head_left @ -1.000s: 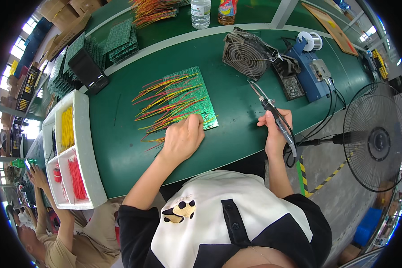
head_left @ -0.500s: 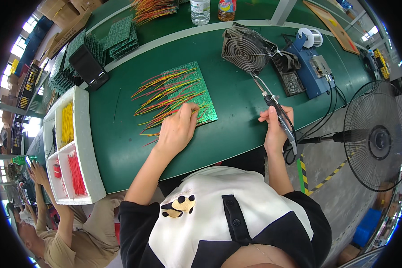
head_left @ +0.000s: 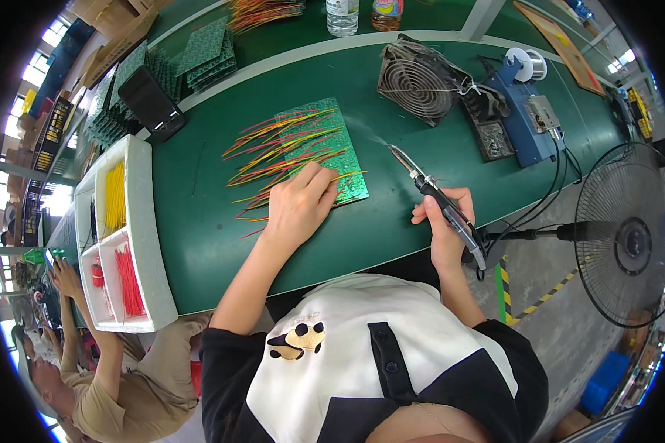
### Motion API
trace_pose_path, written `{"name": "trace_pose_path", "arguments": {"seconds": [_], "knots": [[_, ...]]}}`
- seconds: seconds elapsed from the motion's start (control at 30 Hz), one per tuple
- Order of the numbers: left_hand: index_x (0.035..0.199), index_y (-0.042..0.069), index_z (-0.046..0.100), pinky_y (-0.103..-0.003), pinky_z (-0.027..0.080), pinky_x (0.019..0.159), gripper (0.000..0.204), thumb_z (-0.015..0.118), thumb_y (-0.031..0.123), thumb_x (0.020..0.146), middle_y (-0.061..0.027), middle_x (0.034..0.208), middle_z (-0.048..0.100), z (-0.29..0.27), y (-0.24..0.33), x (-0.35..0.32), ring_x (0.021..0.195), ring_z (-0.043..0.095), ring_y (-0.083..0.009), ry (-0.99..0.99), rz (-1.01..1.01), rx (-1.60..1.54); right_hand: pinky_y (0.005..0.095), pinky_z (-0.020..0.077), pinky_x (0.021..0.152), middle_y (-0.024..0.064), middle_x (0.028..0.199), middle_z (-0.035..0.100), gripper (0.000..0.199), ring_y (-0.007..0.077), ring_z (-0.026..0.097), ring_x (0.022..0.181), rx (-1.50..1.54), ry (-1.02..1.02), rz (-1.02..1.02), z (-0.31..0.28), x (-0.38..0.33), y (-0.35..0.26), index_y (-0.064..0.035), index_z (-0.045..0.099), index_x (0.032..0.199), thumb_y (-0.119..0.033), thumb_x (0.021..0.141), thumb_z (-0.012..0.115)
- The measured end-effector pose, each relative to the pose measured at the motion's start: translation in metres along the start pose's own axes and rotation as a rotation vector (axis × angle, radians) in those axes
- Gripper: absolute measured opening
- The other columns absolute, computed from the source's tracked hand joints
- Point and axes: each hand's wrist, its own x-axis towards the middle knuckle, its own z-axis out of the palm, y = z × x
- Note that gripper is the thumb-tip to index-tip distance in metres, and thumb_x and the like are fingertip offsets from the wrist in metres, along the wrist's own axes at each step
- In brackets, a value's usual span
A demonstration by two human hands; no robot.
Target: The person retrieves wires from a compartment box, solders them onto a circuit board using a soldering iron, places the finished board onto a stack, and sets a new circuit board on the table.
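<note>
A green circuit board panel (head_left: 351, 164) lies on the bench with rows of red and yellow wires (head_left: 273, 140) trailing off its left side. Over its near edge, my left hand (head_left: 301, 203) pinches a yellow wire (head_left: 353, 175), whose end pokes out past the fingers to the right. My right hand (head_left: 448, 225) grips a soldering iron (head_left: 440, 198) by its black handle. The iron's tip points up and left, apart from the board, and a wisp of smoke drifts from it.
A white foam tray (head_left: 142, 236) of yellow and red wires stands left. Behind are a black phone (head_left: 151, 103) and stacked boards (head_left: 208, 55). A small fan (head_left: 419, 81), a blue solder feeder (head_left: 524, 122) and a large fan (head_left: 628, 236) are right. A co-worker (head_left: 118, 376) sits at left.
The soldering iron has moved left and up, toward the board, and smoke now shows at its tip. My left hand has shifted slightly; a yellow wire end now sticks out beyond its fingers.
</note>
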Motion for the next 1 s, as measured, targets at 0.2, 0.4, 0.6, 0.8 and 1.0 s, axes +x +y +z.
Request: {"name": "trace_pose_path", "arguments": {"seconds": [0.2, 0.4, 0.6, 0.8, 1.0], "knots": [[0.083, 0.008, 0.067, -0.029, 0.045, 0.048, 0.011, 0.067, 0.005, 0.072, -0.0029, 0.074, 0.059, 0.010, -0.008, -0.001, 0.056, 0.056, -0.0189, 0.060, -0.050, -0.124, 0.0255, 0.0508, 0.056, 0.0119, 0.069, 0.061, 0.016, 0.0149, 0.060, 0.057, 0.006, -0.049, 0.044, 0.002, -0.002, 0.000, 0.0002, 0.045, 0.090, -0.005, 0.084, 0.060], [0.087, 0.008, 0.068, -0.029, 0.046, 0.050, 0.016, 0.066, 0.002, 0.072, -0.0027, 0.077, 0.060, 0.006, 0.001, 0.000, 0.058, 0.058, -0.0179, 0.013, -0.091, -0.089, 0.0249, 0.0508, 0.056, 0.0121, 0.070, 0.061, 0.017, 0.0142, 0.060, 0.057, 0.018, -0.059, 0.045, 0.002, -0.001, 0.002, 0.0005, 0.046, 0.091, -0.004, 0.084, 0.060], [0.090, 0.007, 0.068, -0.029, 0.049, 0.052, 0.018, 0.065, 0.002, 0.074, -0.0029, 0.081, 0.059, 0.013, -0.005, -0.003, 0.062, 0.060, -0.0178, 0.095, -0.062, -0.102, 0.0248, 0.0507, 0.056, 0.0113, 0.069, 0.060, 0.017, 0.0141, 0.060, 0.057, 0.015, -0.055, 0.045, 0.003, -0.002, 0.000, 0.0006, 0.045, 0.091, -0.003, 0.084, 0.060], [0.092, 0.007, 0.067, -0.028, 0.048, 0.050, 0.019, 0.066, 0.002, 0.073, -0.0028, 0.081, 0.058, 0.013, -0.002, -0.003, 0.059, 0.059, -0.0168, 0.047, -0.070, -0.043, 0.0241, 0.0509, 0.056, 0.0118, 0.072, 0.062, 0.021, 0.0131, 0.061, 0.062, 0.028, -0.098, 0.077, 0.005, -0.005, 0.002, 0.0017, 0.044, 0.095, -0.002, 0.083, 0.061], [0.093, 0.008, 0.067, -0.028, 0.048, 0.048, 0.021, 0.066, 0.003, 0.073, -0.0022, 0.081, 0.057, 0.013, -0.003, -0.005, 0.058, 0.058, -0.0155, 0.049, -0.051, -0.023, 0.0244, 0.0517, 0.055, 0.0121, 0.074, 0.062, 0.021, 0.0133, 0.061, 0.062, 0.018, -0.127, 0.077, 0.005, -0.005, 0.004, 0.0017, 0.044, 0.094, -0.001, 0.083, 0.061]]}}
